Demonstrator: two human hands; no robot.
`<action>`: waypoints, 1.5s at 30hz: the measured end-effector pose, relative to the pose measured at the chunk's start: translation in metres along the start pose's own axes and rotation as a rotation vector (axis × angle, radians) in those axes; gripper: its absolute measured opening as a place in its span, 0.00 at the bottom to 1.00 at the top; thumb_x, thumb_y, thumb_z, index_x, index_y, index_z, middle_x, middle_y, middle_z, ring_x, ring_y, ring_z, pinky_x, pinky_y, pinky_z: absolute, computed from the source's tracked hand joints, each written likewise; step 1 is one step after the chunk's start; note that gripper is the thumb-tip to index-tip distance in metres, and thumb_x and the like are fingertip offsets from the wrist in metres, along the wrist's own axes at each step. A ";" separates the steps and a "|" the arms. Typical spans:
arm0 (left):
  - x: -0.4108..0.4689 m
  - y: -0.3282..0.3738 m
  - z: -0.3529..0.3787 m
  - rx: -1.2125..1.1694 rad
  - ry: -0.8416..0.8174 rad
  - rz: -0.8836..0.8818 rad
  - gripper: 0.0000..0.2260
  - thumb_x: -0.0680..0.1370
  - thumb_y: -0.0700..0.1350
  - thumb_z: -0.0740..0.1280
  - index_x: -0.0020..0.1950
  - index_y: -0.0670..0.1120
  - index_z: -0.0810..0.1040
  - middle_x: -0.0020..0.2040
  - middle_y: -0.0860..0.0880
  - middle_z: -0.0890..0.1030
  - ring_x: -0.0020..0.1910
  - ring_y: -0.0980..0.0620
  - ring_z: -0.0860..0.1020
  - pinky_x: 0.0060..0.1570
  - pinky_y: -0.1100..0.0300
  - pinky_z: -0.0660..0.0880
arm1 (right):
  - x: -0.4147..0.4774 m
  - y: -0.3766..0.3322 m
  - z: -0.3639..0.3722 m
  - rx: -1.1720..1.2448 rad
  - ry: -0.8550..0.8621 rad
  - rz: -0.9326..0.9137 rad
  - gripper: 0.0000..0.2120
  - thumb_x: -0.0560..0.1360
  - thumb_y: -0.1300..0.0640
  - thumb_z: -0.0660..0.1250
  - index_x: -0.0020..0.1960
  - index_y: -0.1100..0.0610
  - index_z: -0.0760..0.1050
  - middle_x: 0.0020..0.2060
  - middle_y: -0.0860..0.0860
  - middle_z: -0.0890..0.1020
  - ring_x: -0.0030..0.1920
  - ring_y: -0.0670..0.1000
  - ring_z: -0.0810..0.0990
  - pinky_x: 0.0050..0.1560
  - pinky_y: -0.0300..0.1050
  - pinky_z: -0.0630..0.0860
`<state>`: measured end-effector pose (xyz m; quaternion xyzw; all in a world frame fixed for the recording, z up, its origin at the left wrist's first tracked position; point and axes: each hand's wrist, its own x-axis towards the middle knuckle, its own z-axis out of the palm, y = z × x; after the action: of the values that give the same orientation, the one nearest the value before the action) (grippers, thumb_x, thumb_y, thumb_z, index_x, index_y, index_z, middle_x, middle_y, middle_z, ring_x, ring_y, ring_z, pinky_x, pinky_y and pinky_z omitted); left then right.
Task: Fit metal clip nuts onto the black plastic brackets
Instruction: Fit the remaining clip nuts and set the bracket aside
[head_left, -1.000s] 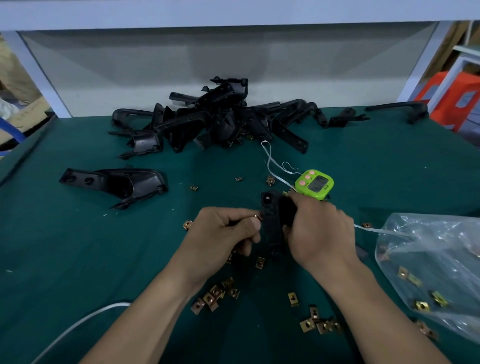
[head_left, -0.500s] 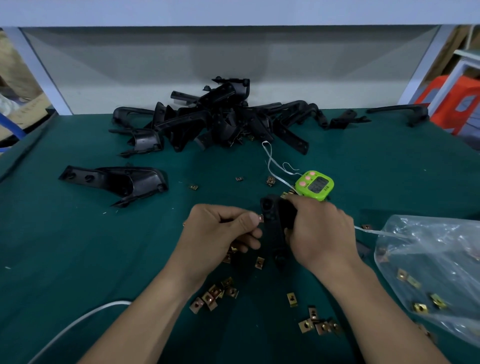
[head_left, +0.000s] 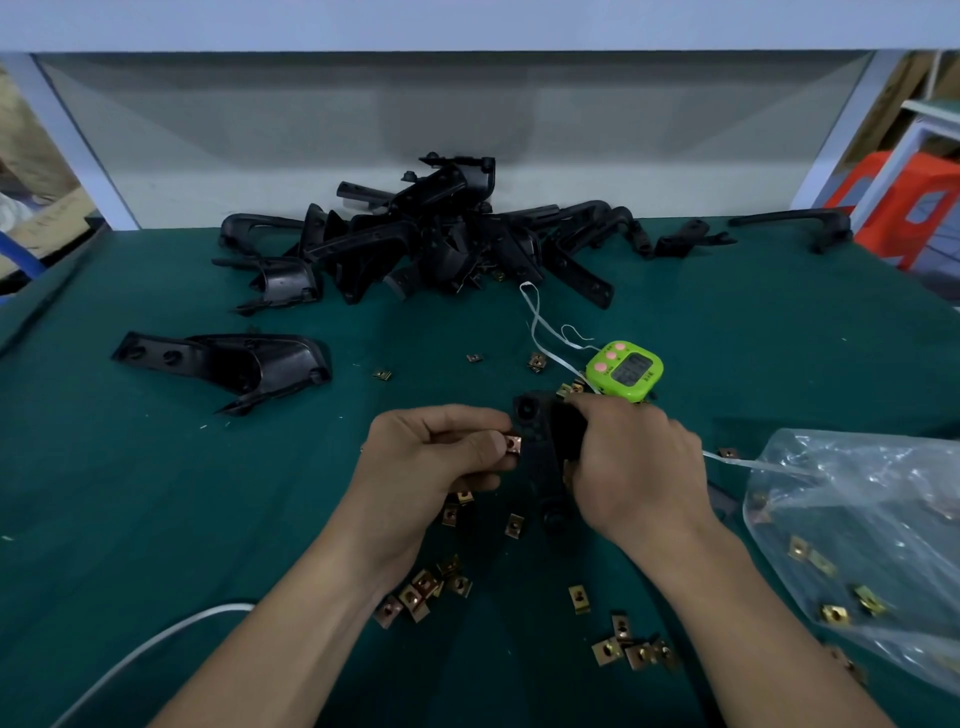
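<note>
I read right grip (head_left: 634, 467) wrapped round bracket (head_left: 535, 457), steadying it over the counter (head_left: 156, 493) so left grip (head_left: 441, 457), pinching a nut (head_left: 513, 445), can push it onto the edge.

The right hand (head_left: 639, 467) hides much of the bracket (head_left: 537, 465); the timer (head_left: 626, 370) digits seem unreadable.

I count one clip nut (head_left: 512, 444) pinched in my left hand (head_left: 436, 457) and one bracket (head_left: 537, 457) gripped in my right hand (head_left: 639, 467). The loose nuts (head_left: 578, 597) number over a dozen, but they overlap, so I have no exact count. There is one lone bracket (head_left: 234, 364), one tangled pile (head_left: 431, 244) I cannot count, one green timer (head_left: 626, 370) and one plastic bag (head_left: 857, 519).
</note>
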<state>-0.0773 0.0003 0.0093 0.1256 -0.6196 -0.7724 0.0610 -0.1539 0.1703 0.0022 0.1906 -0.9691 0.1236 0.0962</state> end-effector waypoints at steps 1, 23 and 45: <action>0.000 0.001 0.000 -0.022 0.004 0.000 0.05 0.70 0.39 0.76 0.44 0.46 0.88 0.41 0.43 0.87 0.39 0.51 0.85 0.37 0.64 0.79 | 0.000 0.000 0.000 0.000 -0.001 0.002 0.10 0.69 0.54 0.66 0.51 0.46 0.76 0.38 0.47 0.82 0.41 0.59 0.81 0.36 0.46 0.64; -0.006 -0.008 0.018 -0.125 0.211 0.009 0.08 0.72 0.35 0.76 0.41 0.48 0.88 0.38 0.42 0.86 0.36 0.49 0.83 0.38 0.62 0.80 | -0.005 -0.014 -0.002 -0.049 -0.014 0.072 0.10 0.71 0.58 0.68 0.44 0.46 0.70 0.37 0.46 0.80 0.40 0.57 0.81 0.34 0.45 0.63; 0.002 0.002 -0.014 1.025 -0.131 0.194 0.13 0.70 0.49 0.74 0.48 0.67 0.84 0.46 0.66 0.83 0.52 0.69 0.77 0.49 0.81 0.66 | 0.001 0.002 -0.002 0.066 -0.006 0.211 0.09 0.71 0.51 0.70 0.45 0.48 0.70 0.43 0.55 0.82 0.43 0.63 0.79 0.40 0.47 0.66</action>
<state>-0.0753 -0.0132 0.0080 0.0328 -0.9293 -0.3671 0.0242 -0.1557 0.1721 0.0037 0.0909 -0.9794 0.1643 0.0737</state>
